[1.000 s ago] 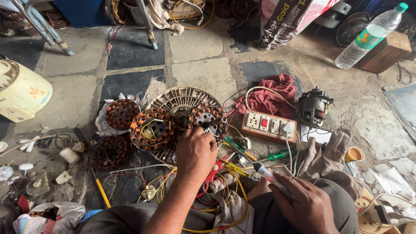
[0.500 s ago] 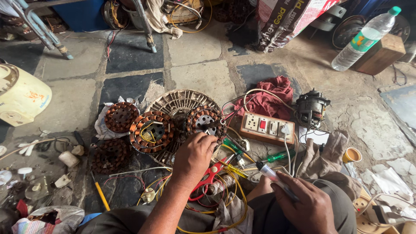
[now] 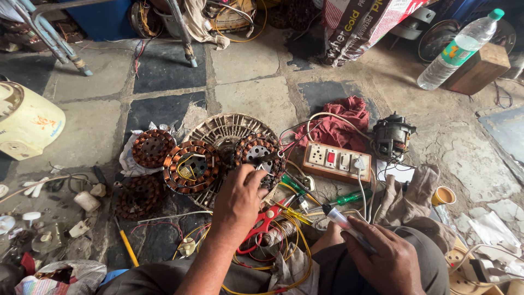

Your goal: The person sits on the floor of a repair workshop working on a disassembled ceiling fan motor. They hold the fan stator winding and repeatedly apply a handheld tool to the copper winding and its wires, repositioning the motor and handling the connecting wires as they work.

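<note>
1. The left hand [image 3: 238, 198] reaches forward over the floor, fingers curled down onto a copper-wound stator [image 3: 257, 155]; whether it actually grips the stator cannot be told.
2. That stator lies on a round ribbed metal cover [image 3: 221, 127], just beside a second wound stator [image 3: 191, 166] (yellow wires run across its middle).
3. The right hand [image 3: 385, 257] is closed around a tester screwdriver [image 3: 343, 223] with a clear handle, held low near the person's knee.
4. Red-handled scissors [image 3: 261, 229] lie among yellow wires under the left wrist.
5. A switch-and-socket board [image 3: 338, 162] sits to the right, with a red cloth [image 3: 338, 124] behind it and a small motor [image 3: 392, 136] alongside.
</note>
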